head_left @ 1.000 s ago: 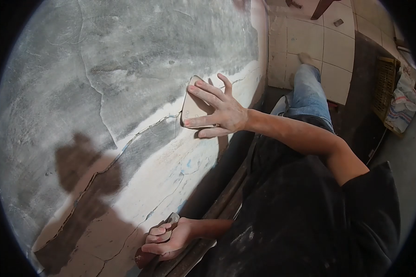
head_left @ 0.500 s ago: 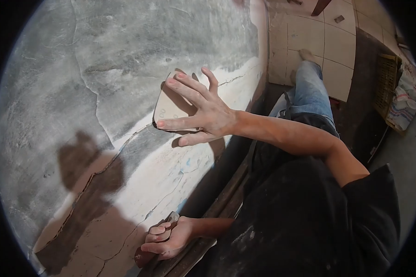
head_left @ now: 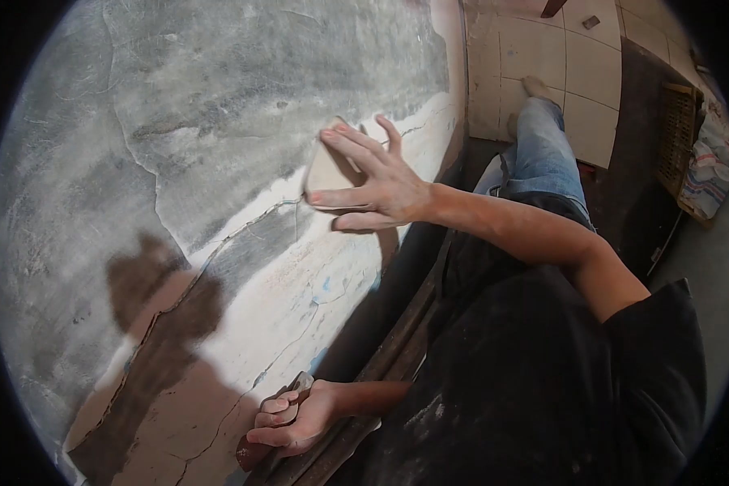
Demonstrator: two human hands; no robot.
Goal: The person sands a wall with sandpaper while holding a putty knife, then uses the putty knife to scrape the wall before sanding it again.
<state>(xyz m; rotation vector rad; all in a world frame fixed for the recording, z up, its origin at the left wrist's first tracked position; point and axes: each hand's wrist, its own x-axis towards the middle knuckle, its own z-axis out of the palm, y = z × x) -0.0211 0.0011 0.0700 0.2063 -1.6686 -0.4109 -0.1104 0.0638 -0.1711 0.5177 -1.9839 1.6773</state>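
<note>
My right hand (head_left: 377,174) has its fingers spread, with the back of the hand showing. Its fingertips hold a pale, flat sheet (head_left: 330,172) against the plastered wall (head_left: 243,89), at the upper end of a long crack. The thumb rests just below the sheet. Lower down, palm up beside the wall's base, my left hand (head_left: 296,417) is curled around a small scraper-like tool (head_left: 302,382). A grey metal-looking part of it shows above the fingers; the rest is largely hidden.
A dark ledge (head_left: 393,332) runs along the wall's foot. My jeans-clad leg (head_left: 547,146) extends over floor tiles (head_left: 591,134). On the right stands a yellowish basket (head_left: 679,146) with a striped cloth bag (head_left: 711,170). A small block (head_left: 591,22) lies on the tiles.
My right hand and the sheet went left and then back right along the crack. My left hand keeps its place and its hold. The view has shifted slightly.
</note>
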